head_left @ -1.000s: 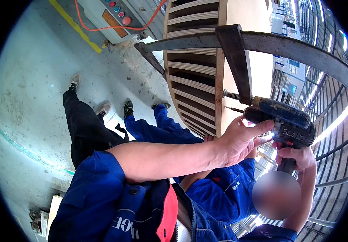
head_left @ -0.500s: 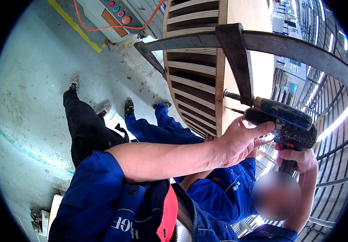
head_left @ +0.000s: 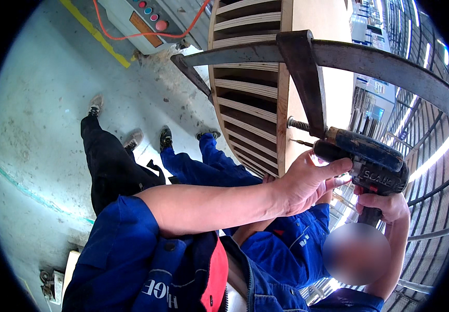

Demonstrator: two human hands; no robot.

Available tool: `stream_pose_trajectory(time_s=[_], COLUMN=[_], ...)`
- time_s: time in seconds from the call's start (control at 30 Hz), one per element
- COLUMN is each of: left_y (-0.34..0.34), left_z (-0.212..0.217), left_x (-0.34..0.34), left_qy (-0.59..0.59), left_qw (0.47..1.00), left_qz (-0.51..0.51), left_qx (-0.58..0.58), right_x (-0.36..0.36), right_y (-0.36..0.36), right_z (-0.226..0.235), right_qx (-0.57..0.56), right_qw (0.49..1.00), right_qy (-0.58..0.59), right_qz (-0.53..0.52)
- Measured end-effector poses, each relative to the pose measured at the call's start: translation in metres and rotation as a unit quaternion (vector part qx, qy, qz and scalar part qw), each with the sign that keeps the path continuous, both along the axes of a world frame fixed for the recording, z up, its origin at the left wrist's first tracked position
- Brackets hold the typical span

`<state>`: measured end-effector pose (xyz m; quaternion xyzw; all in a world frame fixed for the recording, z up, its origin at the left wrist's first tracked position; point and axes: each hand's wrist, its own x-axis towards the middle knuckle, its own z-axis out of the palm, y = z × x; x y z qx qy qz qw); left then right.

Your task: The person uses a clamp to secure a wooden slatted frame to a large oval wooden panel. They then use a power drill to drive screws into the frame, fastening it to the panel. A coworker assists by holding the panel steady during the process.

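My right hand [head_left: 386,206] grips the handle of a dark cordless drill [head_left: 382,176]. The fingers of my left hand [head_left: 313,181] close around the drill's front end, by its black chuck. A thin bit [head_left: 302,142] points left from the chuck, its tip at or close to the pale face of a wooden panel [head_left: 315,104]; contact cannot be told. Just above the drill lies the worn blue wooden handle [head_left: 366,144] of a steel bar clamp [head_left: 303,70]. The clamp's bar spans the curved, ribbed wooden piece [head_left: 248,86], and its threaded screw ends near the panel's edge.
Beyond my left forearm a co-worker in blue [head_left: 287,255] has a hand [head_left: 268,178] at the wooden piece. Another person's dark-trousered legs [head_left: 107,161] stand on the left. A machine with coloured buttons [head_left: 151,23] and an orange hose [head_left: 131,37] is at the far side.
The view has shifted very slightly. Both hands and the drill keep nearly the same place against the wooden panel.
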<state>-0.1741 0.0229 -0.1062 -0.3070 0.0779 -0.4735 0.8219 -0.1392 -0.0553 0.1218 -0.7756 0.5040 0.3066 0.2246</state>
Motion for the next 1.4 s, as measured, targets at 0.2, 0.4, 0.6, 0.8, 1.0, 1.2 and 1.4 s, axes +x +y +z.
stream_pose_trajectory(time_s=[0.2,0.4,0.6,0.8,1.0,1.2,1.4], left_y=[-0.001,-0.001,0.001,0.001,-0.002,-0.003,-0.008], left_z=[-0.002,-0.004,-0.006,-0.009,-0.009,-0.006,-0.006], left_x=[-0.001,-0.003,-0.001,-0.003,-0.006,-0.009,-0.008], left_qy=[0.001,-0.001,0.006,0.014,-0.002,0.021,0.009], left_qw=[1.000,1.000,1.000,1.000,1.000,0.998,1.000], left_qz=[0.007,0.020,-0.016,-0.021,0.002,-0.026,-0.008], left_qx=[-0.007,-0.013,-0.017,-0.013,-0.030,-0.044,-0.025], right_x=[0.001,-0.006,-0.010,-0.012,-0.011,-0.012,-0.006], right_y=[-0.004,-0.007,-0.014,-0.017,-0.017,-0.016,-0.027], right_z=[0.001,0.000,-0.003,0.001,0.001,0.000,0.002], right_qx=[-0.005,-0.011,-0.008,-0.015,-0.058,-0.025,0.000], right_qw=[0.999,1.000,0.999,0.999,0.992,0.993,0.952], right_qy=[0.026,-0.001,0.006,-0.002,0.038,0.042,0.091], right_qz=[0.027,0.023,0.046,0.038,0.101,0.107,0.291])
